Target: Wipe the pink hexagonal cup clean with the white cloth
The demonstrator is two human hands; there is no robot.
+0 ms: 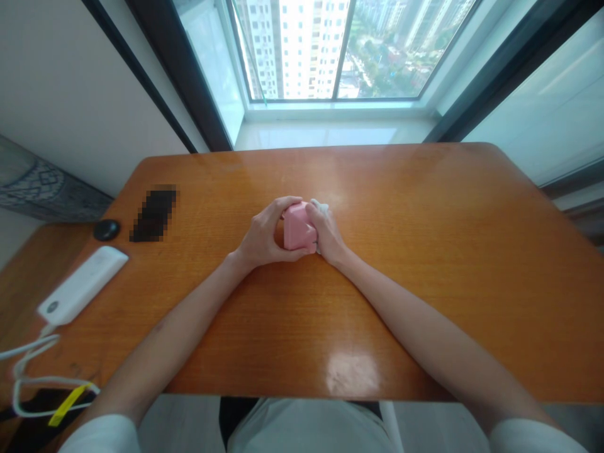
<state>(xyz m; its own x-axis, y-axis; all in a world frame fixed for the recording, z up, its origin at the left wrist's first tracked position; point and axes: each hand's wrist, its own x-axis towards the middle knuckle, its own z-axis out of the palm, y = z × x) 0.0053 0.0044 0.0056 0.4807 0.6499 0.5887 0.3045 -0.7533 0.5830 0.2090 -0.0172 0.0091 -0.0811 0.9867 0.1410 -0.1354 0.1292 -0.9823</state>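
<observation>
A small pink boxy object [297,228] with smooth faces is held above the middle of the wooden table; its exact kind does not show. My left hand [268,234] is closed around its left side, thumb along the near edge and fingers over the far edge. On the other side, my right hand [329,234] is closed on a crumpled white cloth or tissue [321,206], pressing it against the pink object's right face. The right thumb lies over the pink top. Most of the white piece is hidden by my right hand.
A white power strip [85,283] with a white cable [40,345] and yellow tag [68,404] lies at the left. Beyond it are a round black item [107,229] and a blurred-out dark rectangle [155,214]. The wooden table [448,251] reaches to a window sill [330,133].
</observation>
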